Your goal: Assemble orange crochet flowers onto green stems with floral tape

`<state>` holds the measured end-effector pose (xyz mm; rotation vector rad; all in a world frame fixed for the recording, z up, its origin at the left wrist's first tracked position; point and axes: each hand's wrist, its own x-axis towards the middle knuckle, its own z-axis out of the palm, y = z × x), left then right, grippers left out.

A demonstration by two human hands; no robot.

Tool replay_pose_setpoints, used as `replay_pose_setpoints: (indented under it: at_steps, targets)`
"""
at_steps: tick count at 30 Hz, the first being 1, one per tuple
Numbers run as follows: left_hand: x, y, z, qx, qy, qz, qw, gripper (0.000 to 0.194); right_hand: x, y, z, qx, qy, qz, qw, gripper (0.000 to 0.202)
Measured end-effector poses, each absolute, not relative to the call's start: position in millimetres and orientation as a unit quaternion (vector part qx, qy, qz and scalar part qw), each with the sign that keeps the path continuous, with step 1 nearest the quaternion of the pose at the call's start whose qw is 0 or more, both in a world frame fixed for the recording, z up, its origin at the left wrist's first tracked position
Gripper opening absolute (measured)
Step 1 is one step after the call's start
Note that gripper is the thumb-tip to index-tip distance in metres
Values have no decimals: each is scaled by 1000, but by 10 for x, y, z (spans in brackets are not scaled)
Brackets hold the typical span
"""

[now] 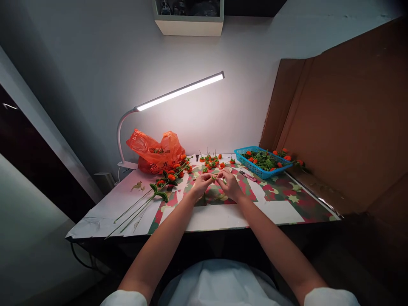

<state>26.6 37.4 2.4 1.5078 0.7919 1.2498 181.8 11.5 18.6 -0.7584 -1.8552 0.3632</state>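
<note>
Over the middle of the table, my left hand [203,183] and my right hand [228,183] meet at the fingertips. Both pinch a small, thin green piece [214,177] between them; its exact shape is too small to tell. Just beyond my hands lies a group of small orange flowers [212,161] with green stems. Long-stemmed orange flowers [162,182] with green leaves rest to the left of my left hand. Pink-handled scissors or pliers [247,176] lie to the right of my right hand.
A red plastic bag [156,153] stands at the back left beside a lit desk lamp [181,91]. At the back right, a blue basket [263,173] holds green stems and orange flowers. Large cardboard [344,123] rises along the right side. The table's front edge [204,230] runs below my forearms.
</note>
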Motion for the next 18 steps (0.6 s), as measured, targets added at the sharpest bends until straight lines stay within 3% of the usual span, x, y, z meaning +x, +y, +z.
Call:
replay_pose_setpoints:
  at_steps: [8,14,18]
  targets:
    - [292,339,74,636,333,553,422,37,1655,213,45,-370,-621,360,591,28]
    - [289,344,74,654,333,525,430,36,1648,206,17,-403,-574,370,610,28]
    - [266,368,58,651,357,503,442,38,1687,184,78,-408,-623,278,607,22]
